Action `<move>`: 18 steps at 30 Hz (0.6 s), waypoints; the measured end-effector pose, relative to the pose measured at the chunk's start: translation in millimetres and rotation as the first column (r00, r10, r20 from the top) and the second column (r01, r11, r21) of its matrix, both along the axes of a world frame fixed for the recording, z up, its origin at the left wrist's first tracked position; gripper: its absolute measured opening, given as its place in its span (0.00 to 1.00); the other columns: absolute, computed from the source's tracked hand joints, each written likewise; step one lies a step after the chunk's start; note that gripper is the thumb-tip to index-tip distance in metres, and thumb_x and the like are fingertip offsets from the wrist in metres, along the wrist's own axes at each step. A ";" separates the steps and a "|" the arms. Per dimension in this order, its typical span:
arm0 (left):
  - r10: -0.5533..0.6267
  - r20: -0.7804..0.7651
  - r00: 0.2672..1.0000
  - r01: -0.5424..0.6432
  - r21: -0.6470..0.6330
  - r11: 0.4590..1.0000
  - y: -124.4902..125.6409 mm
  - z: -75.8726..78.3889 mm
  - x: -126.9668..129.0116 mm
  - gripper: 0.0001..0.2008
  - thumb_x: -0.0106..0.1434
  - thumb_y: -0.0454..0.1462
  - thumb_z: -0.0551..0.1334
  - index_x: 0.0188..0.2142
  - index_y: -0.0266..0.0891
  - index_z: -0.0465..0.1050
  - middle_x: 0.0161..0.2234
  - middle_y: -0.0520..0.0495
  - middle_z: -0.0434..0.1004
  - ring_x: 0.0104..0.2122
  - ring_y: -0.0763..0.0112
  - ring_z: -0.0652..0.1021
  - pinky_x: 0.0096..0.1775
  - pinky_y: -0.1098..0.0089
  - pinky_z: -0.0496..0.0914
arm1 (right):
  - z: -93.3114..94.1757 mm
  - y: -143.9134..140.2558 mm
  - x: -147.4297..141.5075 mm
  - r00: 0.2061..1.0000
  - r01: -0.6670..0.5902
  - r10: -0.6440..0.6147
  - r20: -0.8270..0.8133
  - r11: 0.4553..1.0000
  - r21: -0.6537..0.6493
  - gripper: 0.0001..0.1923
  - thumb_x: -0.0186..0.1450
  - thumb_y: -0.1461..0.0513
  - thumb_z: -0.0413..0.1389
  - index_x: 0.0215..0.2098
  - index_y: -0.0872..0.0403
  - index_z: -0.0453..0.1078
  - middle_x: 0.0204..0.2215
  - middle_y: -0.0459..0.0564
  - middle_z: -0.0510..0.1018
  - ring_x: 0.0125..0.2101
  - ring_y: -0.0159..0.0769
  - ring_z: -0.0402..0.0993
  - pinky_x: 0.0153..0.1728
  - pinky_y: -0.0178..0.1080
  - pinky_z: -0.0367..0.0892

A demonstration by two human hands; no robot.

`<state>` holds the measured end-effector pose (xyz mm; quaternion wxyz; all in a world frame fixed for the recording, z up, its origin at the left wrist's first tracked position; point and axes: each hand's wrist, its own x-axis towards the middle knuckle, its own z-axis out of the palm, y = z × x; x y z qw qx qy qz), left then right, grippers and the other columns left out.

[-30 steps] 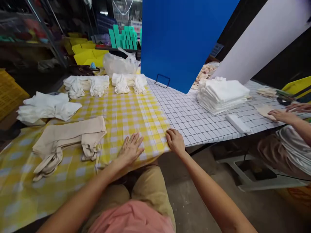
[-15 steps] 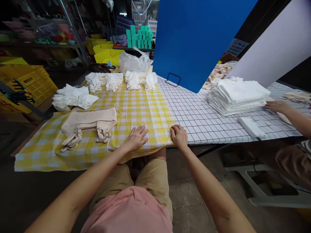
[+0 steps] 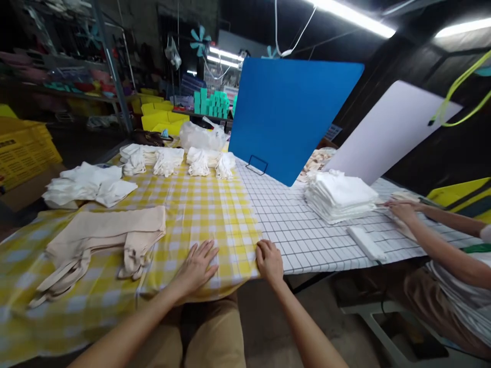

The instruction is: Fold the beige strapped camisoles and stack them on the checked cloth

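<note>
1. Both hands have kept their places on the cloth since the earlier frames, while the head has lifted, so the whole blue board [image 3: 293,115] and the ceiling lights now show.
2. Head view: the left hand [image 3: 197,267] lies flat and open, fingers spread, palm down on the yellow checked cloth [image 3: 199,204] near the table's near edge.
3. The right hand [image 3: 269,261] rests with its fingers curled over the cloth's right edge, just where it meets the white grid cloth [image 3: 303,235]; whether it pinches the edge I cannot tell.
4. The beige folded bags [image 3: 103,240] lie to the left of both hands, well apart from them, long axis running left to right; the left hand is the nearer one.
5. White folded piles [image 3: 90,184] sit farther left and along the far edge.
6. On the right, a co-worker's hand [image 3: 399,210] touches cloth beside a white stack [image 3: 339,197].
</note>
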<state>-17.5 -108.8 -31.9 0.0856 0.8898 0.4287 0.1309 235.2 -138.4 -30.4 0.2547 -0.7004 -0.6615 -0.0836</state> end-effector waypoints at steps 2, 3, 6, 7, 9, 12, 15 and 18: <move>-0.006 0.017 1.000 0.006 0.009 1.000 2.2 -2.7 -0.1 0.24 0.62 0.42 0.52 0.57 0.41 0.59 0.60 0.43 0.55 0.59 0.61 0.58 0.58 0.54 0.52 | -1.2 0.1 0.7 1.000 -0.003 0.003 -0.008 1.000 0.004 0.12 0.64 0.63 0.45 0.39 0.55 0.69 0.40 0.52 0.74 0.41 0.36 0.68 0.41 0.38 0.61; -0.012 0.023 1.000 0.012 0.012 1.000 2.7 -3.4 -0.4 0.24 0.62 0.42 0.52 0.58 0.42 0.59 0.60 0.43 0.55 0.59 0.61 0.58 0.58 0.54 0.52 | -1.8 0.1 1.2 1.000 -0.005 0.005 -0.021 1.000 0.002 0.12 0.64 0.63 0.45 0.39 0.54 0.69 0.41 0.52 0.73 0.41 0.37 0.68 0.41 0.39 0.61; -0.030 0.028 0.999 0.029 0.021 0.999 2.5 -6.2 -2.5 0.24 0.62 0.42 0.51 0.58 0.43 0.58 0.60 0.44 0.55 0.59 0.61 0.58 0.58 0.55 0.53 | -3.8 -0.1 3.0 0.998 -0.015 0.015 -0.060 1.000 0.002 0.12 0.64 0.63 0.45 0.40 0.53 0.69 0.41 0.52 0.73 0.41 0.38 0.69 0.41 0.41 0.62; -0.031 0.029 0.999 0.031 0.027 0.999 2.1 -8.4 -3.4 0.24 0.62 0.42 0.51 0.58 0.44 0.58 0.60 0.45 0.56 0.59 0.61 0.59 0.58 0.55 0.54 | -4.7 -0.1 3.6 0.998 -0.019 0.019 -0.067 1.000 0.009 0.12 0.64 0.63 0.45 0.39 0.53 0.69 0.41 0.52 0.73 0.41 0.39 0.69 0.41 0.42 0.63; -0.030 0.035 0.999 0.029 0.040 0.999 2.3 -14.3 -4.8 0.25 0.62 0.42 0.52 0.58 0.46 0.57 0.60 0.46 0.56 0.59 0.61 0.60 0.58 0.55 0.54 | -6.9 0.0 4.8 0.996 -0.026 0.028 -0.079 0.999 0.025 0.12 0.64 0.63 0.45 0.39 0.52 0.69 0.41 0.52 0.73 0.41 0.40 0.69 0.40 0.43 0.64; 0.003 0.039 0.999 -0.003 0.012 1.000 7.4 -18.1 -0.4 0.25 0.59 0.40 0.54 0.57 0.49 0.60 0.59 0.48 0.59 0.57 0.60 0.62 0.57 0.56 0.57 | -10.9 0.2 6.1 0.996 -0.021 0.025 -0.083 0.998 0.054 0.11 0.64 0.63 0.45 0.40 0.51 0.68 0.41 0.52 0.74 0.41 0.41 0.70 0.40 0.44 0.65; 0.063 0.028 0.998 -0.060 -0.101 0.993 19.8 -1.1 20.1 0.27 0.56 0.36 0.54 0.57 0.46 0.60 0.54 0.44 0.66 0.53 0.60 0.67 0.53 0.59 0.62 | -13.7 0.1 6.8 0.997 -0.011 0.017 -0.078 0.997 0.075 0.11 0.64 0.62 0.46 0.40 0.50 0.68 0.41 0.53 0.74 0.41 0.42 0.71 0.39 0.44 0.66; 0.017 0.029 0.999 -0.010 -0.217 0.976 37.4 28.9 58.6 0.29 0.57 0.36 0.52 0.59 0.39 0.56 0.54 0.40 0.65 0.54 0.59 0.66 0.54 0.59 0.61 | -16.5 0.1 7.8 0.996 0.002 0.004 -0.084 0.997 0.074 0.11 0.64 0.61 0.46 0.41 0.49 0.68 0.41 0.54 0.74 0.41 0.44 0.71 0.39 0.45 0.68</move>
